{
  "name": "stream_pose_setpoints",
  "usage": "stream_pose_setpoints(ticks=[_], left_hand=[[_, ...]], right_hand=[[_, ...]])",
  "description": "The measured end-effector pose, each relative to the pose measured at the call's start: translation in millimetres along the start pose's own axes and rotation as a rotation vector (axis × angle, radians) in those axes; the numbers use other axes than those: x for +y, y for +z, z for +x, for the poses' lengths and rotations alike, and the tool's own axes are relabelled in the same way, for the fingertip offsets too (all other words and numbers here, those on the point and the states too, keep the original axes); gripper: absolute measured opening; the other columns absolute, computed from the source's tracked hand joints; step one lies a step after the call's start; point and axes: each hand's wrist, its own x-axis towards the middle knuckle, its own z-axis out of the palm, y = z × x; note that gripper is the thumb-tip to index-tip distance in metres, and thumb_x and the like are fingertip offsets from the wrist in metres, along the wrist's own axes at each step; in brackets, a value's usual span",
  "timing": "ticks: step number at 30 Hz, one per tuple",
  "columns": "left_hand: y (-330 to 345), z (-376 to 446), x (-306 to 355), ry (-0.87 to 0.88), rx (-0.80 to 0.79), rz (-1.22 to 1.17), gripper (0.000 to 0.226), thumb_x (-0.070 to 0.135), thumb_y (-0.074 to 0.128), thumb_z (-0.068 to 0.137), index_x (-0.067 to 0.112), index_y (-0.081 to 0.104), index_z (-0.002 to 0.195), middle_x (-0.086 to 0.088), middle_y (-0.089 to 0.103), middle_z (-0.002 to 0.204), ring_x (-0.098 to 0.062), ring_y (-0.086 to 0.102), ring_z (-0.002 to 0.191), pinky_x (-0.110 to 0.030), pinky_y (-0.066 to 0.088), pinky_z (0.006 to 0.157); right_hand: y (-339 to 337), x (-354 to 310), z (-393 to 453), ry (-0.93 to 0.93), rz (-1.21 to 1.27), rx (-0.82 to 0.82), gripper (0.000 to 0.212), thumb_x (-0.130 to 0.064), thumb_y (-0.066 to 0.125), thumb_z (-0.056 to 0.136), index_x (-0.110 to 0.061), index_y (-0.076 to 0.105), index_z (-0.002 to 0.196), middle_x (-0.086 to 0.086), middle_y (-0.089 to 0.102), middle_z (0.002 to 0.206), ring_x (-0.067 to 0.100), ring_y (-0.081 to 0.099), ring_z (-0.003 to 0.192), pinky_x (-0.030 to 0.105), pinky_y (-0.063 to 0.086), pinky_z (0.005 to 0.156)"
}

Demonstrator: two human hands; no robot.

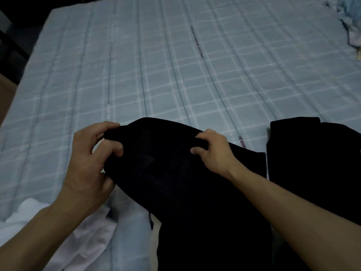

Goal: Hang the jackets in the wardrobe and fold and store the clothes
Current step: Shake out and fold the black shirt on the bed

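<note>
A black garment [175,173] lies across the lower middle of the frame, on the near edge of a bed [175,65] covered with a pale blue checked sheet. Its far end is bunched up and lifted off the sheet, and the rest runs down to the bottom edge of the frame.

The left hand [91,159] grasps the garment's left upper corner: the fingers curl over the top of the fold and the thumb presses in from below, so cloth is pinched between them. The right hand [213,149] grasps the same raised edge further right, fingers hooked over the ridge of cloth and the thumb tucked beneath. Both bare forearms reach in from the bottom corners.

A second dark garment [312,163] lies flat at the right of the frame, just beside the first one, with a narrow strip of sheet between them. In the lower left, under the left forearm, is a heap of white cloth [78,231], touching a rumpled fold of the blue sheet.

At the upper right corner sits a blurred bundle of light blue and pale fabric [349,20]; what it is cannot be told. At the upper left, a dark floor shows beyond the bed's edge.
</note>
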Motion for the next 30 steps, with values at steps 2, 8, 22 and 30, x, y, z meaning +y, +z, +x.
stream_pose_setpoints(ticks=[2,8,22,30], left_hand=[[-5,0,-4,0.002,0.018,0.008,0.013,0.0,0.066,0.079,0.002,0.06,0.09,-0.026,0.049,0.126,-0.04,0.049,0.118,-0.061,0.047,0.088],[-10,4,-3,-0.026,0.055,0.008,0.009,-0.001,0.066,0.077,-0.005,0.064,0.085,-0.029,0.053,0.124,-0.019,0.043,0.122,-0.047,0.048,0.095],[30,61,51,-0.105,0.137,-0.099,0.015,0.006,0.069,0.078,0.007,0.069,0.094,-0.018,0.052,0.128,-0.03,0.045,0.116,-0.018,0.035,0.099],[94,90,114,-0.037,-0.049,-0.27,0.031,0.003,0.063,0.077,0.015,0.075,0.103,-0.009,0.054,0.104,-0.023,0.049,0.097,-0.036,0.044,0.085]], right_hand=[[-3,3,6,0.047,-0.016,0.07,0.01,-0.013,0.072,0.086,-0.018,0.069,0.094,-0.003,0.052,0.094,0.011,0.052,0.087,0.01,0.035,0.07],[0,9,12,0.006,-0.173,0.025,0.015,-0.02,0.066,0.091,-0.014,0.065,0.105,0.0,0.05,0.101,0.018,0.052,0.094,0.025,0.036,0.078],[24,3,-67,-0.259,-0.456,-0.482,0.032,-0.035,0.036,0.1,-0.018,0.053,0.12,0.005,0.054,0.119,0.022,0.055,0.107,0.026,0.038,0.079],[-71,-20,-81,0.16,0.805,-0.216,0.058,-0.053,0.073,0.079,-0.019,0.06,0.124,0.0,0.072,0.106,0.011,0.069,0.094,0.025,0.055,0.075]])
